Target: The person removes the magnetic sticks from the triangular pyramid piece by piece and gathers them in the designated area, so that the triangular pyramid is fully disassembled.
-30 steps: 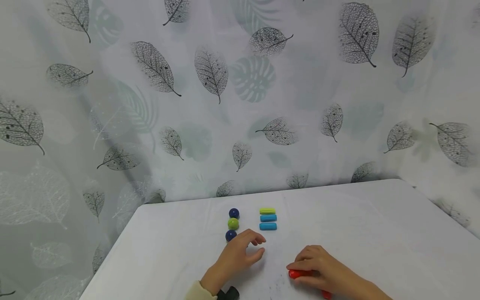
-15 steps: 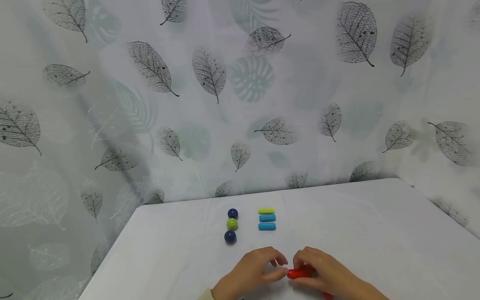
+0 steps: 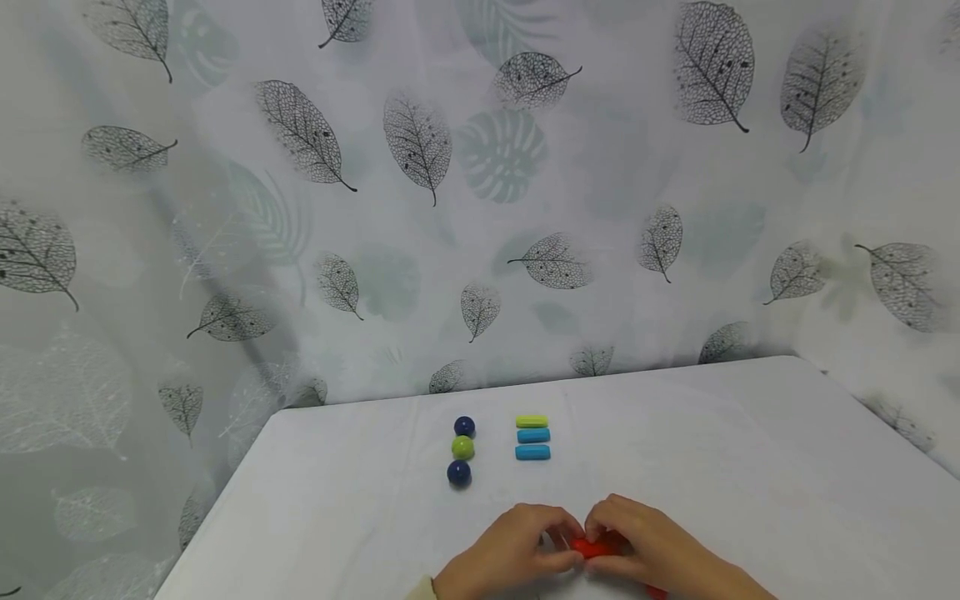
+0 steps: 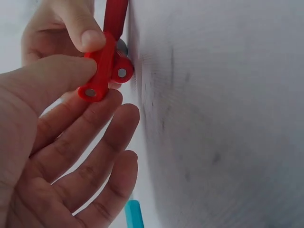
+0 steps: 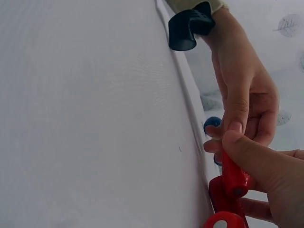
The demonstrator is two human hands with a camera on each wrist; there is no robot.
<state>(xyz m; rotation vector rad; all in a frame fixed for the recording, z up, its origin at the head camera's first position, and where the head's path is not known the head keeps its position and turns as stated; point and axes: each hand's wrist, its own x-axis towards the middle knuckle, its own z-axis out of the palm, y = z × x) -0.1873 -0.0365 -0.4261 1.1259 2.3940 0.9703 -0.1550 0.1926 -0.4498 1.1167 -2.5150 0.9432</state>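
Note:
A short red magnetic rod [image 4: 101, 76], with a silver disc at its end, is between both hands. My left hand [image 3: 521, 546] pinches it between thumb and fingertips; the other left fingers are loosely bent in the left wrist view. From the other side, my right hand [image 3: 660, 546] grips the same rod with its thumb and fingers, so part of it is hidden. Close beside it in the left wrist view are a second red rod [image 4: 122, 71] with a silver end and another red piece [image 4: 115, 19]. Below the held rod in the right wrist view, more red rods [image 5: 218, 194] show.
Farther back on the white table [image 3: 337, 500] stand two dark blue balls [image 3: 459, 473] and a green ball [image 3: 462, 447] in a column. To their right lie two blue rods [image 3: 532, 452] and a yellow-green rod [image 3: 532, 422]. A leaf-print curtain [image 3: 420, 250] hangs behind.
My left hand has moved right and toward me, away from the balls, and now takes hold of the red rod's left end. My right hand has stayed nearly in place with the rod.

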